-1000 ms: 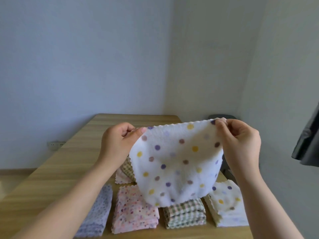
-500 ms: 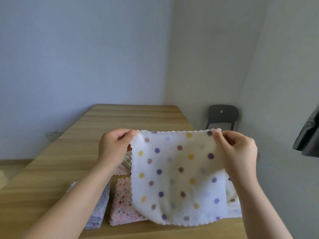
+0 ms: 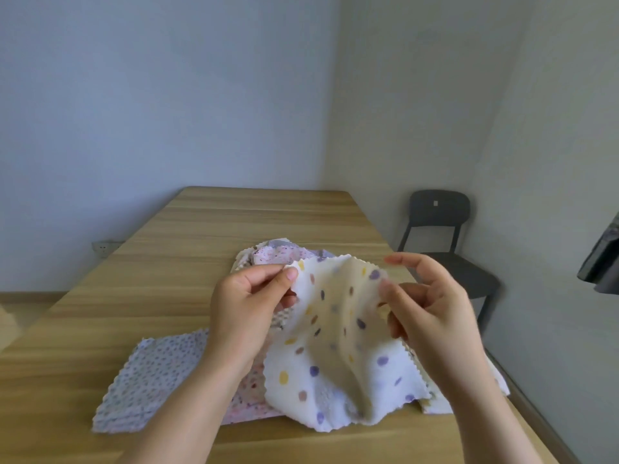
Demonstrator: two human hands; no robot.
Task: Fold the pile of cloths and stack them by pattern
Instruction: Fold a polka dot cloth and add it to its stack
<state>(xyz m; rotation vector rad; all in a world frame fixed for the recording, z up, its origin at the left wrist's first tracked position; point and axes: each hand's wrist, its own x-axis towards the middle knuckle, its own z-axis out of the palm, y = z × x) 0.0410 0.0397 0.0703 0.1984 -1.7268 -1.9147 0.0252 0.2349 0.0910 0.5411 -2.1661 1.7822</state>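
item: polka-dot cloth, mid-fold

polka-dot cloth (image 3: 335,346) hung slack over the table (image 3: 167,262), near right, its hem resting on the folded stacks. left hand (image 3: 248,313): fingers (image 3: 290,273) clamped on the far-left corner, probably to keep an edge for folding. right hand (image 3: 432,316): forefinger apart from thumb, thumb at the right corner; grip could not be told. lilac stack (image 3: 150,376) near left, pink stack (image 3: 244,400) beside it. unfolded pile (image 3: 278,257) farther back.

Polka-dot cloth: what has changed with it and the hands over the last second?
The polka-dot cloth, held taut and high before, has come down and gone slack, its lower edge draping over the folded stacks. The right hand moved in toward the left hand; whether its grip still holds is unclear. The left hand still pinches its corner; stacks and table are unchanged.
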